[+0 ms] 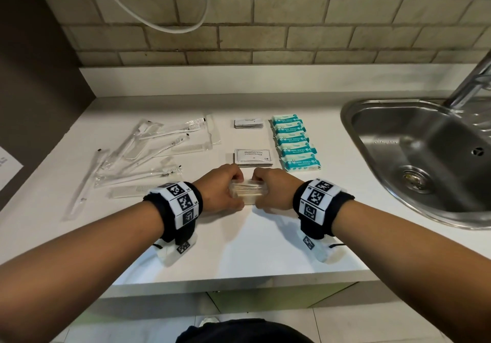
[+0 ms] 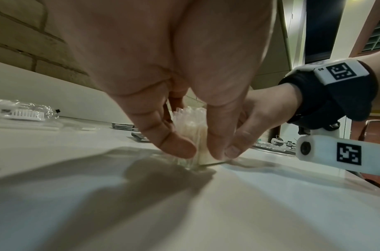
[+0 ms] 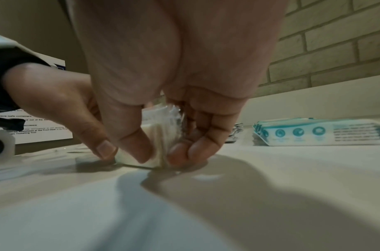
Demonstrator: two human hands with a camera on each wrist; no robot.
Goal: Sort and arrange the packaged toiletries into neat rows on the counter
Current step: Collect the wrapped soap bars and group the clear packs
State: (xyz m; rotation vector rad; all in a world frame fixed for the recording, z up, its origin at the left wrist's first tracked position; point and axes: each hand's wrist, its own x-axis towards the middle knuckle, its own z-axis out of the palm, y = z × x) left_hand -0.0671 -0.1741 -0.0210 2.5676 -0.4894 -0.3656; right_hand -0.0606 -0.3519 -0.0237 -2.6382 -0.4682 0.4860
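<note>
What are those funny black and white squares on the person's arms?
Both bare forearms wear a black wristband carrying white blocks printed with black square code patterns. Under each wrist hangs a small white camera pod with its own code square and a round dark lens. No sleeves show.

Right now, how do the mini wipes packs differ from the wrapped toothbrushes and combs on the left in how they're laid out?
The mini wipes packs lie in one tidy overlapping row beside the sink; the wrapped toothbrushes and combs lie scattered at crossing angles. The wipes packs are opaque white and teal; the toothbrush and comb wrappers are clear. The wipes packs are short and blocky, the toothbrushes and combs long and thin. Both lie untouched on the counter.
</note>
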